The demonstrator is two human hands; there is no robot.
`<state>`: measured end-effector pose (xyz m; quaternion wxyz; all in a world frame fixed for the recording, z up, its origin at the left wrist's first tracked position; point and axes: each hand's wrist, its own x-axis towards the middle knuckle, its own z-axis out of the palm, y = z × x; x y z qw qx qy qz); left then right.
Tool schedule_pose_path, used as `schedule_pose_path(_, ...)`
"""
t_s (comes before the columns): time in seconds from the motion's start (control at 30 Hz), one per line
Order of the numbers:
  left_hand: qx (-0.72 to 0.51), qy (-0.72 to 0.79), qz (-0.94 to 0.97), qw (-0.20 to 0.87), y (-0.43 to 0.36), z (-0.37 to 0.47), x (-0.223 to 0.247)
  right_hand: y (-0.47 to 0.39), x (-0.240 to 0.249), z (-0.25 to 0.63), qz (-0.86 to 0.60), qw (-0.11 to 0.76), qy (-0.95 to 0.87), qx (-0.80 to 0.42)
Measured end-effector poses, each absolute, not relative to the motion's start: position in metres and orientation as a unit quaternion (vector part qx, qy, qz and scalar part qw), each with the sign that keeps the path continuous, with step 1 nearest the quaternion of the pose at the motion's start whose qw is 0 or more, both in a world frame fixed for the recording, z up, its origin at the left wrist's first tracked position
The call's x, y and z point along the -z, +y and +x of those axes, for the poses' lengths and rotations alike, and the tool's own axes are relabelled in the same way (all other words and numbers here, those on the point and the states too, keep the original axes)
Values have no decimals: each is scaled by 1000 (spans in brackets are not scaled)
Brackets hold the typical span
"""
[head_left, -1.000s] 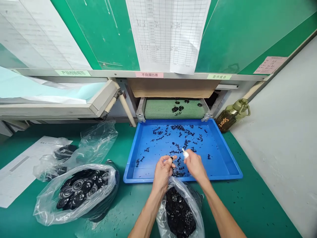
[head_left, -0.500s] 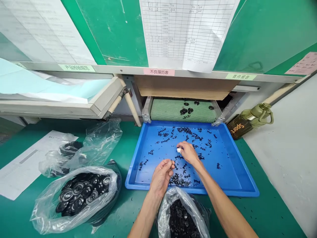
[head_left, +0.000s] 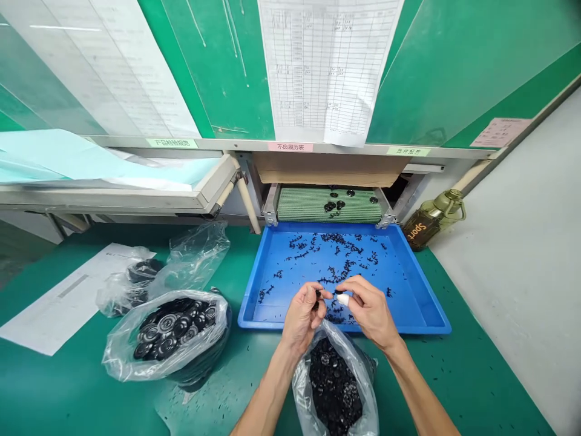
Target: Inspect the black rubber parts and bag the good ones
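Observation:
My left hand (head_left: 304,316) is closed on small black parts, partly hidden by its fingers, above the near side of the blue tray (head_left: 436,324). Facing it, my right hand (head_left: 370,307) pinches a small black piece; one of its fingertips wears a white cover (head_left: 344,299). The two hands' fingertips are close together. Black scraps (head_left: 338,269) lie scattered over the tray floor. Just below my hands stands an open clear plastic bag (head_left: 333,381) filled with small black parts. The exact shape of the held pieces is too small to tell.
To the left, another open bag (head_left: 170,330) holds round black discs, with a crumpled plastic bag (head_left: 195,254) and a paper sheet (head_left: 68,303) behind it. A green conveyor belt (head_left: 299,203) carrying black discs meets the tray's far edge. A bottle (head_left: 433,219) stands at right.
My right hand has come back from the middle of the tray toward my left hand, with a small black piece now at its fingertips. The view has shifted slightly.

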<state>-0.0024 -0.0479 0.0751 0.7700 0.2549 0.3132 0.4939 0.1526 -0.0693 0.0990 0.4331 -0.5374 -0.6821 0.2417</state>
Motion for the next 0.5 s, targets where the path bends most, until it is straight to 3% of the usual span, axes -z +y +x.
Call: schedule_pose_path(0.5,-490,282,301,768,-85,-1,-102,-112,-126,145,-510,477,-682,-219)
